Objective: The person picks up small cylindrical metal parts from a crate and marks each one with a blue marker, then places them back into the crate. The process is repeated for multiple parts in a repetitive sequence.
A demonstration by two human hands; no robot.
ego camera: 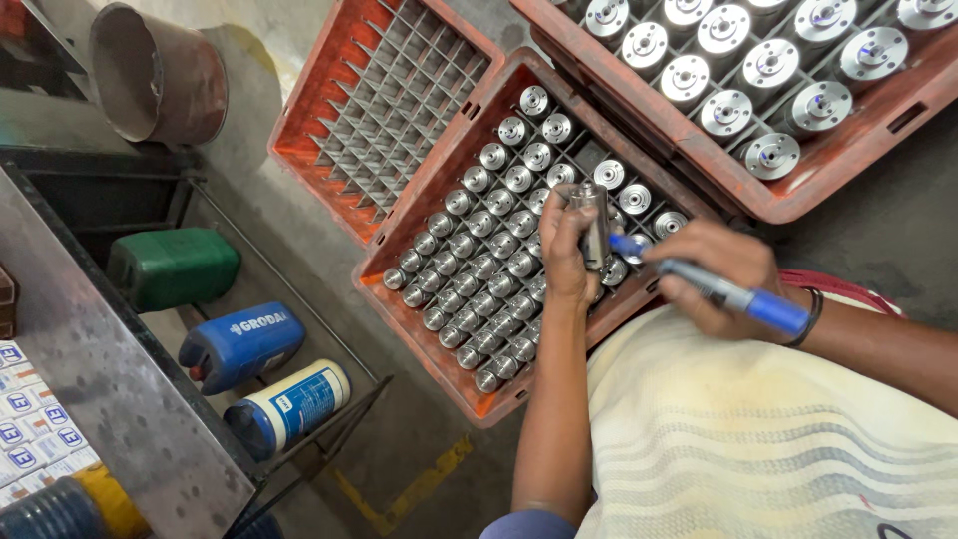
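Note:
My left hand (pixel 565 252) grips a shiny metal cylinder (pixel 595 222) upright over a red crate (pixel 419 269) filled with several like cylinders standing in grid cells. My right hand (pixel 720 275) holds a blue marker pen (pixel 718 289), its tip touching the side of the held cylinder. Both hands hover above the crate's near right corner. A striped cream cloth (pixel 738 439) covers my lap below them.
An empty red crate (pixel 384 100) with a grey divider grid lies at the back. Another red crate (pixel 758 90) at top right holds larger flanged metal parts. At left, a metal bench (pixel 110 399), a green can (pixel 175 265), blue bottles (pixel 244 344) and a rusty bucket (pixel 160 75).

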